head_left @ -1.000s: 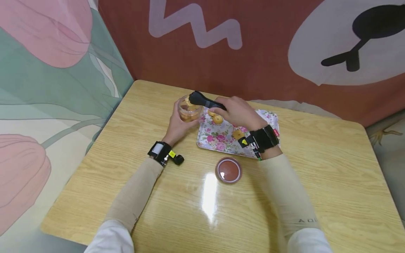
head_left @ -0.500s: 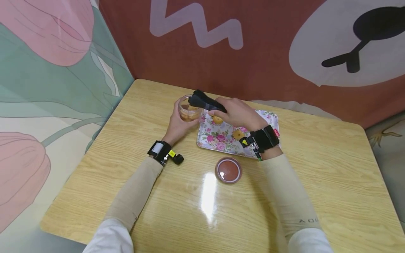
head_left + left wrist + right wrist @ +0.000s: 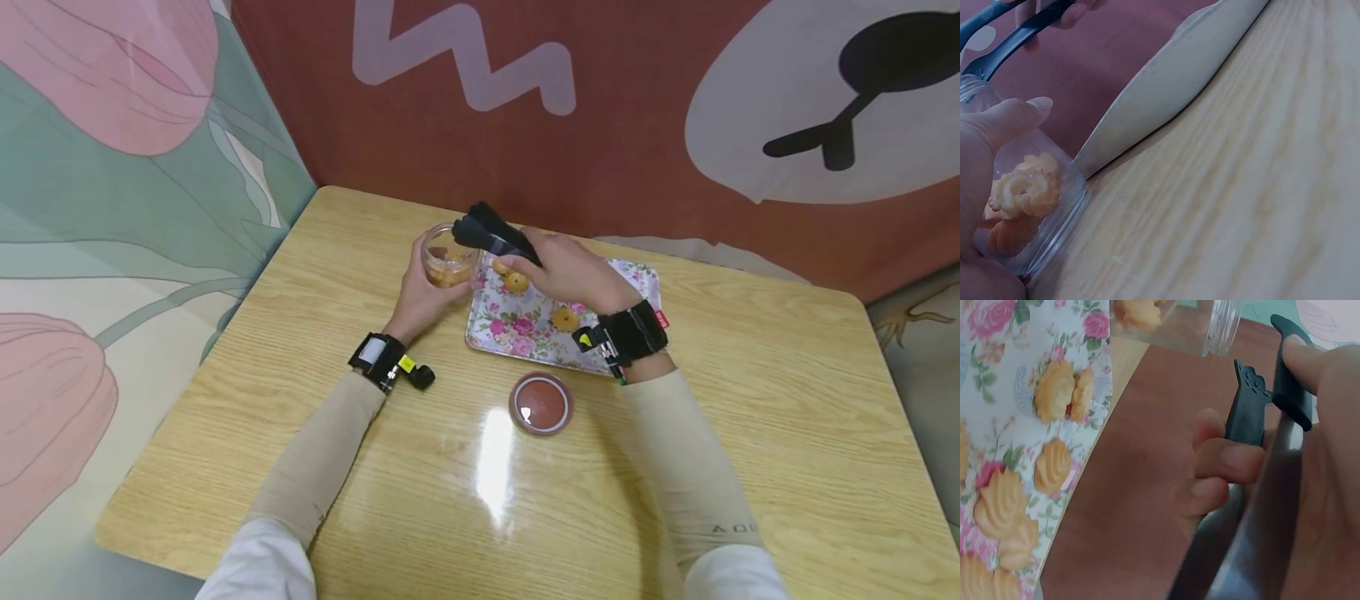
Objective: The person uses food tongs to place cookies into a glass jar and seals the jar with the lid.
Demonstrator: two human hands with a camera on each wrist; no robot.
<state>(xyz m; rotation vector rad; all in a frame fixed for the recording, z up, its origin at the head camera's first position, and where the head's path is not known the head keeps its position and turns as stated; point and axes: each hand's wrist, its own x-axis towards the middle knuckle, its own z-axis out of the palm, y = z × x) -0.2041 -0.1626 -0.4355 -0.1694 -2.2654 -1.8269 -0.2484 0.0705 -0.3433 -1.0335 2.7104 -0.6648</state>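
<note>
My left hand [image 3: 422, 298] grips a clear jar [image 3: 448, 265] at the left end of the flowered tray [image 3: 498, 335]. Several ridged cookies [image 3: 1024, 195] lie near the jar's bottom in the left wrist view. In my right hand [image 3: 576, 271] is a pair of black tongs [image 3: 486, 233], its tips close by the jar's mouth. Seen from the right wrist, the tong arms stand apart with nothing between their tips. Cookies [image 3: 1000, 503] rest on the tray below my right hand, which hides part of it in the head view.
A round brown lid [image 3: 542, 404] lies on the wooden table [image 3: 420, 467] in front of the tray. Behind the table's back edge stands a red-brown wall covering [image 3: 637, 167]. A painted wall [image 3: 187, 208] borders the left side.
The tongs have risen slightly up and to the right, and their arms have spread. A cookie seen by their tips in the jar's mouth no longer shows there. My left hand stays put.
</note>
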